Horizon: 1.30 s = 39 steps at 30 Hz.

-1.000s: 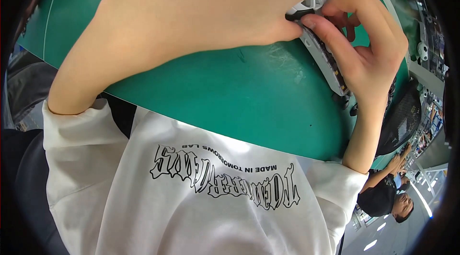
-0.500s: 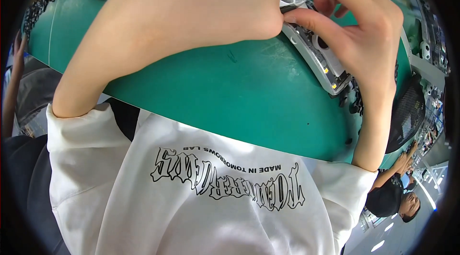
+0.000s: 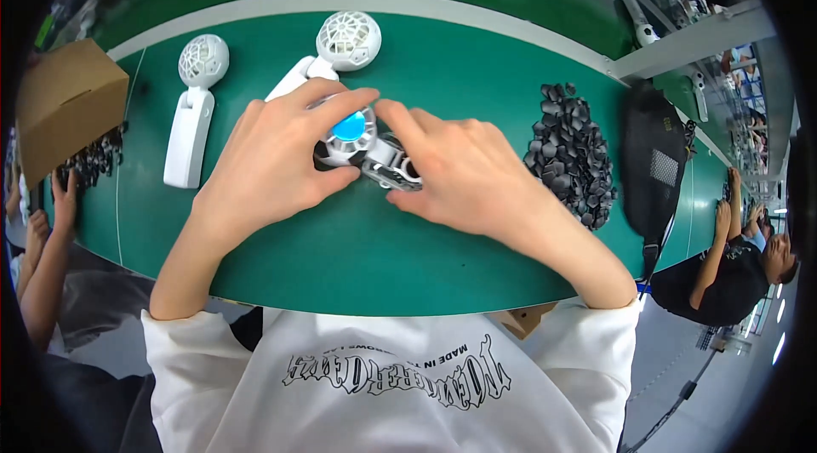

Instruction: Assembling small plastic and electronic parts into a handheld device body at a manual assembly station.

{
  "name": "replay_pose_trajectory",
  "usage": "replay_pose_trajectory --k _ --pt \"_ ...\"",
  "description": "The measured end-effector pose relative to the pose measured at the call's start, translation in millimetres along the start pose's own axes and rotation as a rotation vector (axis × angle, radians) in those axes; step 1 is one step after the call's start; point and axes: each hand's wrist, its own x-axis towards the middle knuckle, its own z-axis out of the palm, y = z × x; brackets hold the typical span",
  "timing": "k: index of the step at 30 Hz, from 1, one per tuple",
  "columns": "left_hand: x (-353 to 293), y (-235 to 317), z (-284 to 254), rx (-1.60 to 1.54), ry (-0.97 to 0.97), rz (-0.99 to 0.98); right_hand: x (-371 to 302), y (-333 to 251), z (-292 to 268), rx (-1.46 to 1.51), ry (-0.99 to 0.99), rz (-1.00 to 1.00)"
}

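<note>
Above the green table, both my hands hold a grey-and-silver handheld fan (image 3: 361, 136) whose round head has a bright blue centre. My left hand (image 3: 277, 159) is closed around the left side of the head, the fingers over its top and the thumb below. My right hand (image 3: 464, 168) grips the handle, thumb underneath and fingers above. The handle's casing stands uncovered on the side I see, so inner parts show between the hands. Its far end is hidden under my right palm.
Two white handheld fans (image 3: 189, 125) (image 3: 348, 41) lie beyond my left hand. A heap of small black pieces (image 3: 568, 159) lies right of my right forearm, beside a black bag (image 3: 654, 164). A cardboard box (image 3: 68, 104) stands far left. Other people work at both sides.
The view has shifted, bringing the fans, black heap and far table edge into sight. My hands now appear lower and nearer the middle, still holding the fan, its handle turned more sideways.
</note>
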Motion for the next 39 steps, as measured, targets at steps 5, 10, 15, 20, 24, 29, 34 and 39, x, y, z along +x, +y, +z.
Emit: replay_pose_trajectory --k 5,10,15,20,24,29,34,39 --pt "-2 -5 -11 -0.117 -0.034 -0.170 30 58 -63 -0.085 0.056 0.218" --pt "1 -13 -7 -0.024 -0.081 -0.111 129 193 -58 0.021 0.306 0.335" --pt "9 -34 -4 0.351 0.217 0.029 113 213 -53 -0.062 0.404 0.035" --pt "4 -46 9 0.226 0.070 -0.147 19 116 -66 -0.017 0.087 0.002" --pt "10 -23 -6 -0.247 -0.205 -0.275 -46 63 -45 0.125 -0.086 0.154" --pt "9 -21 8 0.086 0.015 0.190 -59 65 -28 0.062 -0.006 0.094" --pt "22 1 -2 0.191 0.002 -0.113 -64 61 -26 0.142 0.053 0.189" --pt "25 -10 6 0.223 0.084 0.008 -59 63 -27 0.108 0.092 0.213"
